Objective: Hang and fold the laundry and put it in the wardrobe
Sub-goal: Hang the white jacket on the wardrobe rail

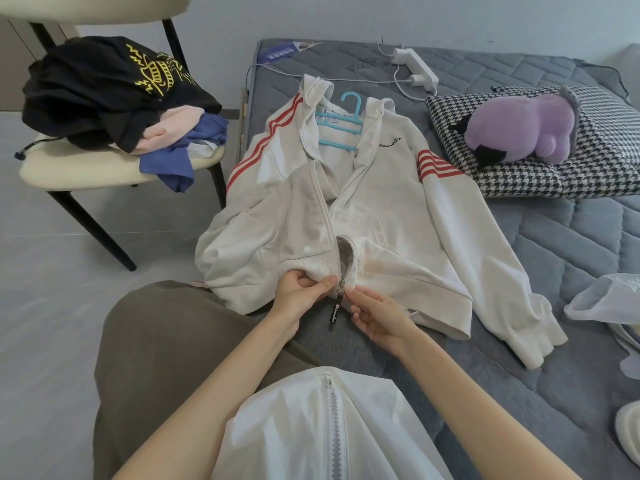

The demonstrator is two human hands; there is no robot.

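- While the left hand pinched the ribbed hem on one side of the zip foot, the right hand pinched the facing edge. Both were closed on cloth, with the metal slider between their fingertips.
- A black woven zip pull hung from the slider toward the person. It was flat and stiff enough to pinch, and looked the best hold for running the zip.
- Just above the grip the zip gaped in a small opening, and the teeth lay parted further up.
- The white zip hoodie lay front-up, spreading away from the grip. It was soft, matt fleece jersey with red sleeve stripes. It would probably be light and limp and bunch when tugged, so the hem needed holding taut.
- Inside the open neck, at the far end from the grip, sat a pale blue plastic hanger, rigid and smooth.
- Under everything was a quilted grey mattress, which looked likely to drag on the cloth.
- Right of the grip and further off, a purple plush toy rested on a houndstooth cushion.
- Well to the left of the grip, a heap of clothes sat crumpled on a cream chair.
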